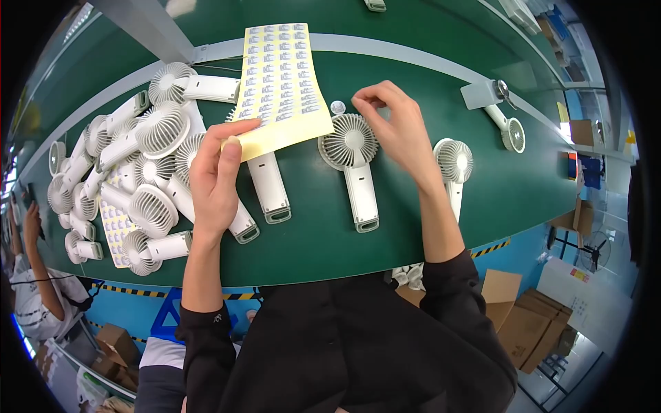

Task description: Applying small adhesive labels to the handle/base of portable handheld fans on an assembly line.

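Note:
My left hand [217, 172] pinches the lower left corner of a yellow sticker sheet [279, 136], thumb on top. Rows of small silvery labels cover the sheet, which is raised at a slant and hides part of a white handheld fan [270, 189]. To its right another handheld fan [353, 141] lies with its round grille away from me and its handle toward me. Above that grille's right edge is my right hand [396, 117], thumb and fingertips brought together; anything between them is too small to make out. A small clear disc [337, 107] sits just beyond the grille.
Many white handheld fans [151, 210] are heaped on the left of the green table [310, 244], with another sticker sheet [113, 230] under them. One fan [454, 165] lies to the right; another [512, 132] is farther off beside a translucent container [482, 94]. A person [45, 296] works at far left.

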### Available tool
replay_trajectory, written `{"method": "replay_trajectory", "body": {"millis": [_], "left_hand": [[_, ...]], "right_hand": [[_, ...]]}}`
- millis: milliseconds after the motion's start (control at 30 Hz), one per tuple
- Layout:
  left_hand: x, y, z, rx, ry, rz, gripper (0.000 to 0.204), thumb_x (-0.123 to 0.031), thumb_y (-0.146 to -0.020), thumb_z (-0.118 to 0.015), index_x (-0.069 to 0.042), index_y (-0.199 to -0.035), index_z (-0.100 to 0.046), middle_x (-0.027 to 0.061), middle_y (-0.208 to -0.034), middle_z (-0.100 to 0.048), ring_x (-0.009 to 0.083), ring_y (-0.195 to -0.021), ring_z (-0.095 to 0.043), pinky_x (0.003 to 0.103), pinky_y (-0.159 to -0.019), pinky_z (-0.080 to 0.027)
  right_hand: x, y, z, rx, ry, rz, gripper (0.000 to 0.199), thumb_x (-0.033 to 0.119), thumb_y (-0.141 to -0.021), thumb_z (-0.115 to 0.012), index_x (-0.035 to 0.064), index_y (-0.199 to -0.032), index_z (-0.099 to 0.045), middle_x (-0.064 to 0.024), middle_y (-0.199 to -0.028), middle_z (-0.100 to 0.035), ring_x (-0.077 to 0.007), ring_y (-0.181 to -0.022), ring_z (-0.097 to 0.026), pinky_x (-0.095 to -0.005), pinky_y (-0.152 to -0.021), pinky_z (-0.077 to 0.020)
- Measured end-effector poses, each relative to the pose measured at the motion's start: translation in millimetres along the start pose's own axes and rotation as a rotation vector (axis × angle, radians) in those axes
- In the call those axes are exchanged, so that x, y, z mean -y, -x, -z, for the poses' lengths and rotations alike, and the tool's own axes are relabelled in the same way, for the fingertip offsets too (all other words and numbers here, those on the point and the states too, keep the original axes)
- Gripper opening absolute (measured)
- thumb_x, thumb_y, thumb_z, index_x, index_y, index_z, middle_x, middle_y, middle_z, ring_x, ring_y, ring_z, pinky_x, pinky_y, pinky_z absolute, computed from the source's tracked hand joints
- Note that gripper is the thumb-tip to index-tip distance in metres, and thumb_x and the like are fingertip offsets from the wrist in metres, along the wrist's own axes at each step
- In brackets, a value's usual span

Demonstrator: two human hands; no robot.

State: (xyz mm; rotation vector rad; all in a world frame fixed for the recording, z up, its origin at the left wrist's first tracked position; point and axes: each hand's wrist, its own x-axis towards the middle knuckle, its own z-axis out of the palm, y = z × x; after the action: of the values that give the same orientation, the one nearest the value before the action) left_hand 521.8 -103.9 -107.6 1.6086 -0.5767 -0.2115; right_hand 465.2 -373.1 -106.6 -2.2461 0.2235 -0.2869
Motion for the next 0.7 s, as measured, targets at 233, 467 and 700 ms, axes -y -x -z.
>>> {"method": "replay_trajectory", "body": {"millis": [233,467,700], "left_hand": [[4.8,-0.2,5.6,-0.028,0.115,0.042,0.032,-0.025,-0.105,-0.044,-0.001,-0.118,-0.061,0.0061,-0.107,-0.064,0.0078,-0.094,-0.056,0.023,-0.086,-0.043],[3.2,-0.2,5.2,-0.026,0.208,0.068,0.029,-0.022,-0.104,-0.047,0.000,-0.117,-0.060,0.0060,-0.109,-0.064,0.0075,-0.094,-0.056,0.022,-0.084,-0.043],[4.9,0.1,4.0,-0.009,0.237,0.051,0.027,-0.019,-0.103,-0.050,0.001,-0.118,-0.059,0.0064,-0.112,-0.064,0.0070,-0.094,-0.056,0.022,-0.083,-0.044]], "right_hand": [[-3.4,-43.0,3.5,0.408,0.230,0.092,0.023,0.010,-0.080,-0.073,-0.0009,-0.100,-0.067,-0.0078,-0.089,-0.061,-0.0197,-0.082,-0.059,-0.0325,-0.075,-0.0496],[1.5,-46.3,0.6,0.510,0.358,0.135,0.022,0.007,-0.079,-0.072,-0.0011,-0.099,-0.067,-0.0097,-0.091,-0.059,-0.0238,-0.084,-0.060,-0.0350,-0.074,-0.0499],[-2.4,-41.4,0.7,0.480,0.377,0.192,0.018,0.007,-0.077,-0.071,-0.0032,-0.091,-0.066,-0.0116,-0.089,-0.061,-0.0242,-0.082,-0.061,-0.0354,-0.074,-0.0510]]}}
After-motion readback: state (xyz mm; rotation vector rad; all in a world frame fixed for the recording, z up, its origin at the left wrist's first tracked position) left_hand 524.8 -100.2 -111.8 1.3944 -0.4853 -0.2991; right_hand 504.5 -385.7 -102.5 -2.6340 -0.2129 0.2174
